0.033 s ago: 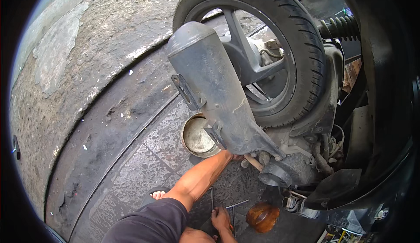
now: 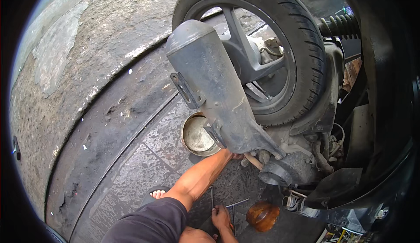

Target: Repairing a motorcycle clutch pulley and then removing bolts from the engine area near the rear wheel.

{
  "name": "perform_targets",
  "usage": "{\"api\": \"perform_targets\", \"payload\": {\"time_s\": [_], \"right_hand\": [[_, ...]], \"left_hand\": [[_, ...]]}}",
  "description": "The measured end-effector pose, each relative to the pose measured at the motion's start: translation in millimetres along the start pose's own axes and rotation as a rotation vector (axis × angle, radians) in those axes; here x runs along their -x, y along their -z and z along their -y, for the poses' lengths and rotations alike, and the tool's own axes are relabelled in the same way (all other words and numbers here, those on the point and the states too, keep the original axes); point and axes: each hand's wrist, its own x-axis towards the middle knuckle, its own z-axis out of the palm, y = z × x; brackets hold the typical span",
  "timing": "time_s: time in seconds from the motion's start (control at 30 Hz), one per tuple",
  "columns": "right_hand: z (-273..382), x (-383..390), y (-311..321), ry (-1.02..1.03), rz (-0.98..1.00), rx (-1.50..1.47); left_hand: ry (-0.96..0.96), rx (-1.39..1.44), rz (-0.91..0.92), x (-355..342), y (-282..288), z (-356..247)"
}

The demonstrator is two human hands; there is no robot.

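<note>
Nearest you, low in the view, your right hand [image 2: 221, 218] sits with its fingers apparently closed around the end of a thin rod [image 2: 212, 195]. A T-shaped tool [image 2: 237, 203] is just beside it. Right of that stands an orange-brown round container [image 2: 270, 211], stained, its opening showing; you cannot tell what it holds.

Your hands are well apart. Your left hand [image 2: 236, 156] reaches to the lower end of the grey muffler [image 2: 214, 79], mostly hidden behind it, so its grip cannot be told. Almost nothing has changed from a moment ago: both hands keep their places, and the muffler sits as it did, slanting across the rear wheel [image 2: 315, 63].

Partly behind the muffler, on the dark paving, is a round metal pan [image 2: 184, 141]; its pale bottom shows, but any thin liquid cannot be made out.
</note>
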Motion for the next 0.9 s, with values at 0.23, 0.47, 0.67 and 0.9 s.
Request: {"api": "perform_targets", "payload": {"time_s": [0.23,0.47,0.67,0.9], "right_hand": [[5.5,-2.1,5.4,-0.010,-0.070,-0.043],[10.1,0.2,-27.0,-0.046,-0.145,-0.082],[21.7,-3.8,-22.5,-0.095,-0.150,-0.024],[16.5,-3.1,-23.2,-0.109,-0.117,-0.057]], "left_hand": [[0.010,0.038,0.036,11.9,1.9,16.9],[-0.075,0.019,0.157,7.5,-32.2,0.1],[-0.079,0.009,0.281,27.2,-38.2,-0.9],[-0.059,-0.012,0.425,40.3,-50.7,-1.0]]}}
